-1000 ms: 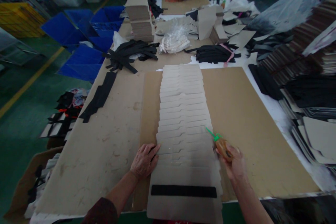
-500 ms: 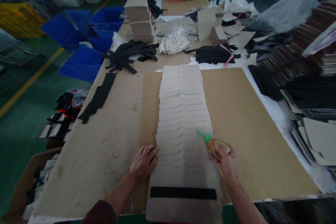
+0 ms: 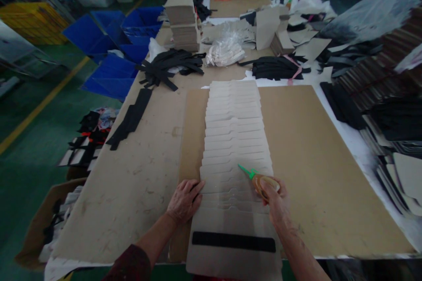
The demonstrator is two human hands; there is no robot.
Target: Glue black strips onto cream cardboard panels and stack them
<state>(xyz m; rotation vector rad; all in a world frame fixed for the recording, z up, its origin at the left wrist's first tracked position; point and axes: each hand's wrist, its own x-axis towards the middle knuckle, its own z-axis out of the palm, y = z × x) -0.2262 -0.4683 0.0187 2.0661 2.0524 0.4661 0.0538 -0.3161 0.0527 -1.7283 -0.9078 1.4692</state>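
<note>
My right hand (image 3: 275,199) is wrapped round a glue bottle (image 3: 261,183) with amber contents and a green nozzle. The nozzle points up and left, over the overlapping row of greyish-beige boards (image 3: 234,140). My left hand (image 3: 185,199) lies on the left edge of that row with its fingers stretched out, fingertips touching the boards. Nearest me, a black strip (image 3: 234,242) lies across the front board (image 3: 231,263). Whether the nozzle tip touches a board I cannot tell.
Black strips (image 3: 130,118) lie to the left on the table (image 3: 141,193). Farther back are a tall stack of boards (image 3: 182,22), a clear plastic bag (image 3: 227,50) and a tied black bundle (image 3: 277,68). Blue bins (image 3: 110,77) stand left; stacked boards (image 3: 409,180) line the right.
My right hand and the glue bottle have moved left across the boards. My left hand stays at their left edge. The whole view has shifted slightly.
</note>
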